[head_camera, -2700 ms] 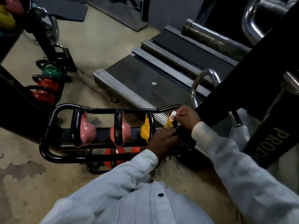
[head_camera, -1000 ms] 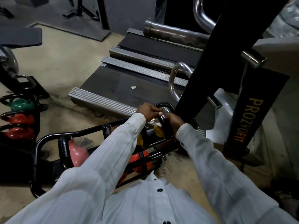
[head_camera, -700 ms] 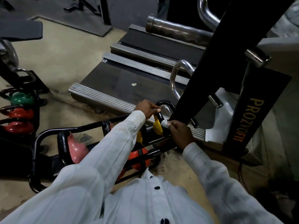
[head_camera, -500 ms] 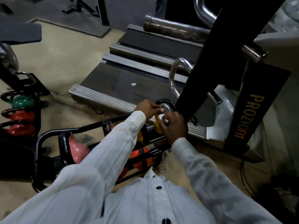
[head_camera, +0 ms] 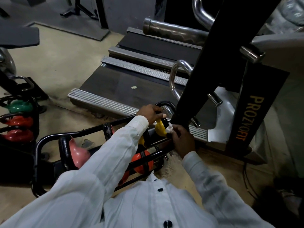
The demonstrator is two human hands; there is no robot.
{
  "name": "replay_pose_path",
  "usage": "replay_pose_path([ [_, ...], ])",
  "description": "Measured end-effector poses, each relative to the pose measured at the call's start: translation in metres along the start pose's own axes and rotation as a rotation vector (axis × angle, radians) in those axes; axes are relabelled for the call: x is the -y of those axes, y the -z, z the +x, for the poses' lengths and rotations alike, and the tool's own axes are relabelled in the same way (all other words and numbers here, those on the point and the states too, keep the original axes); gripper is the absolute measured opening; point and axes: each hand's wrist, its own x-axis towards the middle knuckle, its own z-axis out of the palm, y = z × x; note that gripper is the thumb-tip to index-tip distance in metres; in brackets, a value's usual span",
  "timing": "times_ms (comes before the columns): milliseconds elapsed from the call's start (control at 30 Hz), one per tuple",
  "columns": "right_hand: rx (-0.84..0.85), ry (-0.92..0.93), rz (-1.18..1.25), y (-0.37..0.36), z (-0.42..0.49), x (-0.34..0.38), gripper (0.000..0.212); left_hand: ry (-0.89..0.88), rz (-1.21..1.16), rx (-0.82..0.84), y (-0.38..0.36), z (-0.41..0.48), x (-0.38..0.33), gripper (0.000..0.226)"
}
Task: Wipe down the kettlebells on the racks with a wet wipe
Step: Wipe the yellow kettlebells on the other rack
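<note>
A low black tube rack (head_camera: 54, 136) holds several kettlebells with black handles. At its right end sits a yellow kettlebell (head_camera: 160, 129). My left hand (head_camera: 150, 113) grips its black handle from above. My right hand (head_camera: 182, 141) pinches a crumpled white wet wipe (head_camera: 169, 128) against the yellow bell's right side. A pink kettlebell (head_camera: 79, 151) stands at the rack's left end, and an orange-red one (head_camera: 142, 162) sits on the lower tier. My left sleeve hides the middle of the rack.
A treadmill deck (head_camera: 118, 86) lies just behind the rack, and its black upright marked PROZYOFIT (head_camera: 253, 116) stands close on the right. A chrome handle (head_camera: 174, 79) curves above my hands. A second rack at far left holds green (head_camera: 20, 106) and red (head_camera: 19, 120) kettlebells.
My view swung right toward the rack's end. My left hand moved up to grip the yellow kettlebell's handle, and my right hand has slid the wipe down its right side.
</note>
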Motion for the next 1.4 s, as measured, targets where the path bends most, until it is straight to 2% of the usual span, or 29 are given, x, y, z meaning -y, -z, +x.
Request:
replay_pose_path([
  [100, 0.150, -0.172, 0.248, 0.005, 0.028, 0.022, 0.012, -0.022, 0.069, 0.017, -0.002, -0.006, 0.001, 0.057],
  [133, 0.200, -0.233, 0.295, 0.005, 0.040, 0.028, 0.015, -0.030, 0.087, 0.011, -0.002, -0.007, 0.001, 0.057],
  [200, 0.285, -0.351, 0.275, 0.006, 0.058, 0.038, 0.024, -0.039, 0.117, 0.012, -0.001, -0.007, 0.001, 0.056],
  [267, 0.312, -0.479, 0.254, 0.005, 0.070, 0.040, 0.021, -0.028, 0.140, 0.013, 0.001, -0.007, 0.000, 0.056],
  [333, 0.369, -0.481, 0.161, 0.007, 0.070, 0.040, 0.019, -0.008, 0.158, 0.015, 0.002, -0.006, 0.001, 0.056],
  [433, 0.406, -0.340, -0.001, 0.013, 0.053, 0.039, 0.022, 0.000, 0.167, 0.014, 0.002, -0.005, 0.002, 0.057],
  [533, 0.328, -0.243, 0.186, 0.016, 0.025, 0.024, 0.016, -0.004, 0.161, 0.007, 0.000, -0.005, 0.000, 0.054],
  [567, 0.267, -0.199, 0.177, 0.018, 0.014, 0.018, 0.012, -0.005, 0.161, 0.004, -0.001, -0.005, -0.001, 0.052],
  [700, 0.055, -0.029, -0.069, 0.015, 0.000, 0.009, 0.018, 0.000, 0.149, -0.001, -0.002, -0.006, -0.005, 0.053],
  [867, -0.092, 0.112, -0.232, -0.011, 0.008, 0.021, 0.018, -0.006, 0.143, -0.009, -0.004, -0.010, -0.008, 0.061],
  [1033, -0.106, 0.119, -0.398, -0.025, -0.010, 0.001, 0.017, 0.007, 0.162, -0.018, -0.005, -0.011, -0.010, 0.064],
  [1400, -0.136, -0.073, -0.130, -0.019, -0.011, -0.011, 0.014, 0.017, 0.098, -0.010, -0.006, -0.009, -0.007, 0.062],
])
